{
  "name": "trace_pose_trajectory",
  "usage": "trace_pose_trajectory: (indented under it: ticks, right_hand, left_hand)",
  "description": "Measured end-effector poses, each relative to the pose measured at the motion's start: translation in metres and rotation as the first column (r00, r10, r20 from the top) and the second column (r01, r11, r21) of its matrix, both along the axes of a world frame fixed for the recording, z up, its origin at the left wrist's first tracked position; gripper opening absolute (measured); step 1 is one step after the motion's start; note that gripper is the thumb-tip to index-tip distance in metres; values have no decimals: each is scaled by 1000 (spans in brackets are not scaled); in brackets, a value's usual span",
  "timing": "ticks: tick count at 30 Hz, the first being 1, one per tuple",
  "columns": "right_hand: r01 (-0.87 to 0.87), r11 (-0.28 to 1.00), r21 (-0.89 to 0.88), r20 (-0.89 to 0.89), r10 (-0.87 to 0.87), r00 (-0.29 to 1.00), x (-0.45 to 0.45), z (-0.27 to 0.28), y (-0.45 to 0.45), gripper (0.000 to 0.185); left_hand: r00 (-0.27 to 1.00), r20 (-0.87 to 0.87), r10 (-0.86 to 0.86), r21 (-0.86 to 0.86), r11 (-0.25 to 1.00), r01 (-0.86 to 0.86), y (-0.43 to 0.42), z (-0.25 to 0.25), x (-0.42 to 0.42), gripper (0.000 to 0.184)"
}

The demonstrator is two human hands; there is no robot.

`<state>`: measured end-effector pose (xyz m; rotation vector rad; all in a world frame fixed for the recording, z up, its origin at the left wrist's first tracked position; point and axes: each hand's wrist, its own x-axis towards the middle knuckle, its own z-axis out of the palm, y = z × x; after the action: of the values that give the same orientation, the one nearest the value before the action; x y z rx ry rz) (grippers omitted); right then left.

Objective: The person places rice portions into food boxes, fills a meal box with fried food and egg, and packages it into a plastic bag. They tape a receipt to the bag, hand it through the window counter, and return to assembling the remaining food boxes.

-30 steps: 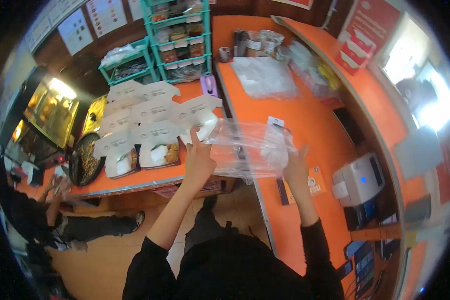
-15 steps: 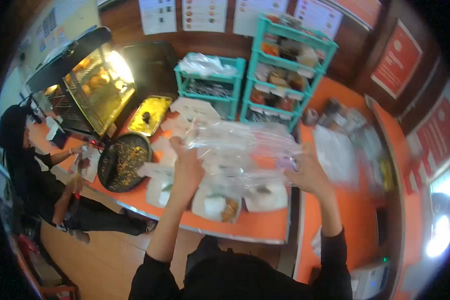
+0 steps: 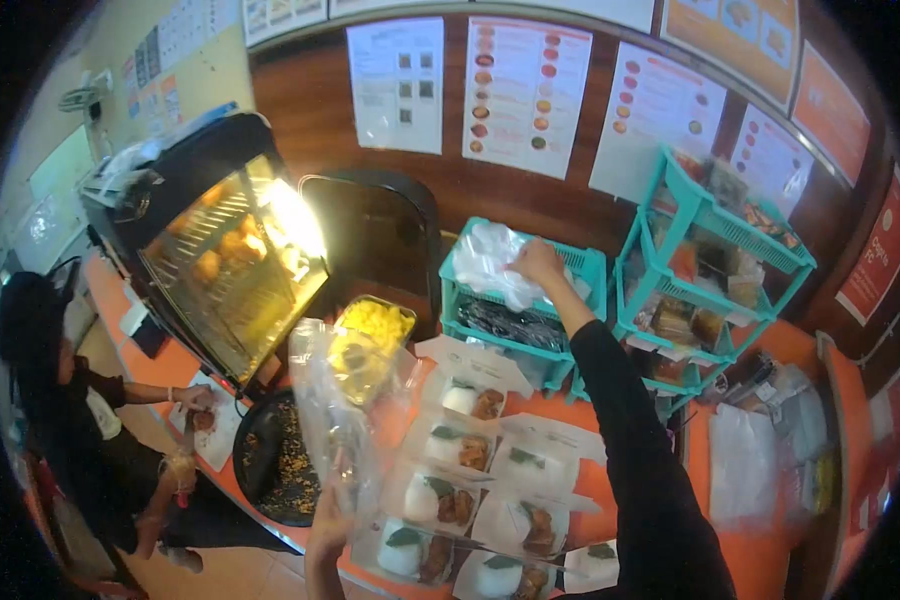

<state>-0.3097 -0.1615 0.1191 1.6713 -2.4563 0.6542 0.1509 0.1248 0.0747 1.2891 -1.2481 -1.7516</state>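
My left hand (image 3: 329, 522), low in the view, grips a clear plastic bag (image 3: 338, 410) that hangs upright in front of the pan and the yellow tray. My right hand (image 3: 538, 262) reaches up to the top of the small green rack (image 3: 595, 275), its fingers closed on white plastic bags (image 3: 492, 262). Beneath my arms, several open white boxes (image 3: 560, 436) stand on the orange counter, many with rice (image 3: 397, 556), a green leaf and brown fried pieces (image 3: 457, 506).
A lit food warmer (image 3: 235, 250) stands at the left, beside a tray of yellow food (image 3: 379, 320) and a black pan (image 3: 275, 455). A co-worker (image 3: 100, 420) handles something on a white sheet. At the right stands a taller green rack (image 3: 740, 235).
The view has swung left. My right hand has let go of the clear bag and moved up to the white bags. My left hand has lowered, still holding the clear bag.
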Motion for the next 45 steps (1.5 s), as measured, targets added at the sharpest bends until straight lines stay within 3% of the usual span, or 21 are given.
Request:
trace_pose_trajectory:
  ticks: [2,7,10,12,14,15,17,19,21,23,26,28,31,33,35,37,38,40,41,43,45]
  right_hand:
    - [-45,999,-26,182,49,982,-22,-16,-23,27]
    - [-112,975,-191,58,125,990,-31,36,8,15]
    - [-92,930,-355,62,122,991,-10,81,41,13]
    - [-29,868,-495,80,78,994,1,107,59,12]
    - [-163,659,-734,51,293,955,6,124,80,15]
    - [-163,655,-738,48,292,955,17,138,104,15]
    - [-348,331,-877,-185,435,881,55,177,182,12]
    - [-617,218,-756,-488,441,753,80,186,267,15]
    - [-698,486,-526,-85,786,612,108,174,373,12]
    - [-916,347,-201,-430,809,401,123,145,442,21]
    - [-754,656,-34,-445,665,599,116,69,518,33]
    - [-487,868,98,-245,495,834,107,40,588,38]
    - [-453,877,-160,-90,444,892,101,71,716,38]
    - [-268,948,-170,83,284,955,91,78,825,43]
    - [-6,940,342,317,-109,942,86,89,923,57]
    - [188,776,603,81,-294,952,84,11,1010,80]
    - [196,775,600,86,-307,948,88,-11,1026,80]
    - [243,781,575,-289,-84,954,95,-46,1053,98]
    - [248,780,574,-288,-92,953,88,-70,1063,98]
    - [8,894,449,-105,44,994,65,-101,1067,110]
    - [61,853,518,-65,-31,997,61,-89,1074,112]
  left_hand:
    - [998,-13,56,-16,998,-56,-8,-13,0,103]
    - [999,25,49,33,998,-49,-18,-13,-17,94]
    - [987,-156,-41,-43,998,35,-18,-14,-29,88]
    - [994,-91,-56,-250,968,31,-21,-33,-34,88]
    - [999,-25,-34,-395,918,21,-21,-33,-44,90]
    - [985,173,-28,-486,867,110,-17,-15,-51,92]
    - [924,375,77,-625,757,190,2,15,-69,85]
    - [891,447,81,-660,702,268,17,25,-78,79]
    - [857,510,77,-707,604,366,35,47,-98,62]
    - [798,602,-26,-700,465,542,48,25,-109,64]
    - [878,396,-269,-726,494,479,73,-36,-127,70]
    - [753,551,-360,-483,598,640,147,42,-164,75]
    - [646,522,-557,-435,477,763,207,-6,-184,81]
    - [509,632,-584,-424,290,858,251,-19,-187,84]
    - [418,610,-674,-392,202,897,290,-27,-190,81]
    - [325,627,-707,-422,43,906,324,-38,-189,85]
    - [313,631,-709,-418,29,908,343,-31,-192,85]
    - [66,344,-937,90,103,991,377,-13,-200,87]
    - [58,402,-914,-155,-6,988,381,-39,-195,75]
    - [30,442,-897,-254,-92,963,395,-61,-190,75]
    - [17,478,-878,-335,-164,928,410,-67,-188,75]
